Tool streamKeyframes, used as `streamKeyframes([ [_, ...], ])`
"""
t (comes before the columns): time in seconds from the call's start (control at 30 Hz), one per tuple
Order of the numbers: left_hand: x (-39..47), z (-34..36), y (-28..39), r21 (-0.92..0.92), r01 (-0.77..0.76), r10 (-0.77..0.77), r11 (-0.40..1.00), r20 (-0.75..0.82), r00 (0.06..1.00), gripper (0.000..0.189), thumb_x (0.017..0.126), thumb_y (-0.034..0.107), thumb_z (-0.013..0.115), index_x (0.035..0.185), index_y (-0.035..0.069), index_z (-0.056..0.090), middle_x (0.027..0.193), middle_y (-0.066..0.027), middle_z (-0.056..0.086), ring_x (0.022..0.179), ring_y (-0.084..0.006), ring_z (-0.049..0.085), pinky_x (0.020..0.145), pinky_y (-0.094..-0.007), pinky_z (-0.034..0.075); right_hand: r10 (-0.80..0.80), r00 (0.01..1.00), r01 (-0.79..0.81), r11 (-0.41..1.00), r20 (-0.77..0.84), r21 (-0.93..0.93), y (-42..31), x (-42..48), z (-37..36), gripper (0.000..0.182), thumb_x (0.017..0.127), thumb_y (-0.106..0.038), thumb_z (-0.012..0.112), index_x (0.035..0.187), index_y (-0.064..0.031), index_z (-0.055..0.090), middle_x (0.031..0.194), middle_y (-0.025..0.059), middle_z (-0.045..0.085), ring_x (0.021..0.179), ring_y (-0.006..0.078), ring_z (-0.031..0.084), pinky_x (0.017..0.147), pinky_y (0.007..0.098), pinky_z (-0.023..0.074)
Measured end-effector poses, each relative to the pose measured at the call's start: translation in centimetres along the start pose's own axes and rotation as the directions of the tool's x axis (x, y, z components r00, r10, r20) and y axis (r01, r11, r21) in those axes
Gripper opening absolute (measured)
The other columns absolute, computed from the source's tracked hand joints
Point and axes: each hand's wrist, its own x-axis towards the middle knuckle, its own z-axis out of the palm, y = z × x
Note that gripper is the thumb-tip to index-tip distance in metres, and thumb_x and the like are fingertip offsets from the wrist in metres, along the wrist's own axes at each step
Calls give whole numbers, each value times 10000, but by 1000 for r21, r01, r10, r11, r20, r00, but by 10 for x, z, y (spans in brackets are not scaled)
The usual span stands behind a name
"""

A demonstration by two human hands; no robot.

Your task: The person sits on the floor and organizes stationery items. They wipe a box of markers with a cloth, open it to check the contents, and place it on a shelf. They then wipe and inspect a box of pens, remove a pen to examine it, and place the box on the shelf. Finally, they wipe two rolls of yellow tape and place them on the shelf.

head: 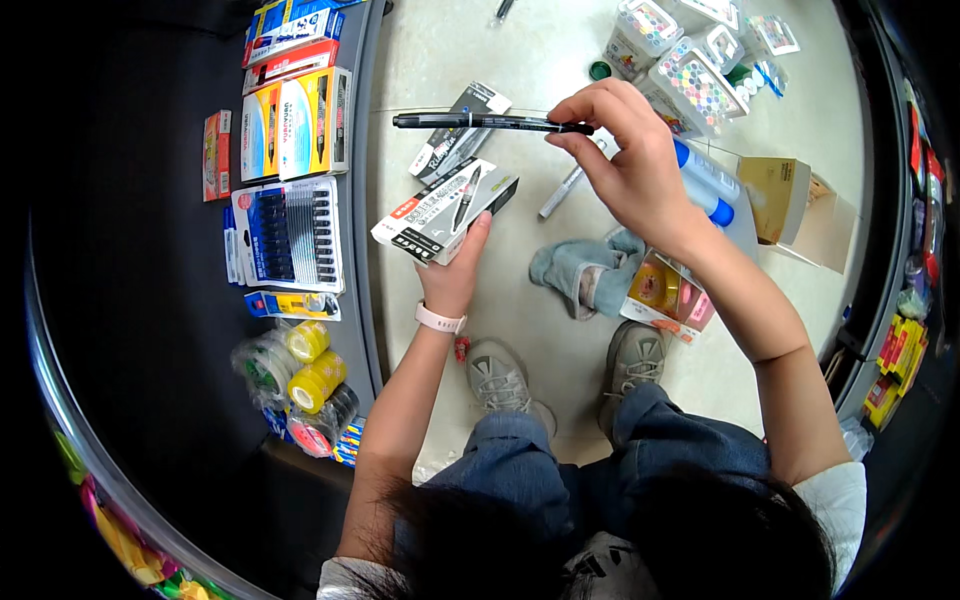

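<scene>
Between the thumb and fingertips of my right hand (630,142) is a black double-ended marker pen (480,121), held level by one end and pointing left. My left hand (454,274) grips a grey and white marker box (450,210) with a pen pictured on its face. Behind that box, a second black and white pen box (461,131) is partly covered by the marker and the first box. On the floor between my hands lies a silver-white pen (562,191). A grey-blue cloth (577,274) is bunched on the floor below my right hand.
At left, a grey shelf (360,225) bears yellow-white pen boxes (300,124), a blister pack of pens (289,236) and yellow tape rolls (315,382). Clear tubs of colored pens (694,86), an open cardboard box (795,210) and blue-capped bottles (705,184) stand at right.
</scene>
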Motion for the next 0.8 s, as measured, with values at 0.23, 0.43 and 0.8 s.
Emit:
streamKeyframes([
  [0.23,-4,5,24,5,-175,175,985,-62,983,519,766,58,753,1166,-26,433,1090,-112,567,950,-166,580,814,-289,480,165,978,-193,946,125,259,-10,-5,-3,154,815,-47,669,951,-1,617,821,77,599,730,169,557,652,271,457],
  [0.43,6,3,25,338,-315,374,887,-126,919,728,625,110,852,1145,9,353,1055,-172,507,987,-278,559,850,-393,473,110,957,-206,908,268,364,-31,-11,-13,182,871,-125,636,994,9,627,806,88,592,693,164,535,638,270,452],
  [0.8,12,-4,35,643,-348,514,682,-83,854,683,539,88,855,1090,14,458,1032,-142,501,992,-345,495,853,-420,409,-143,941,150,989,308,2,-60,-10,-39,86,754,-23,640,827,3,603,716,117,513,651,287,542,566,370,449],
])
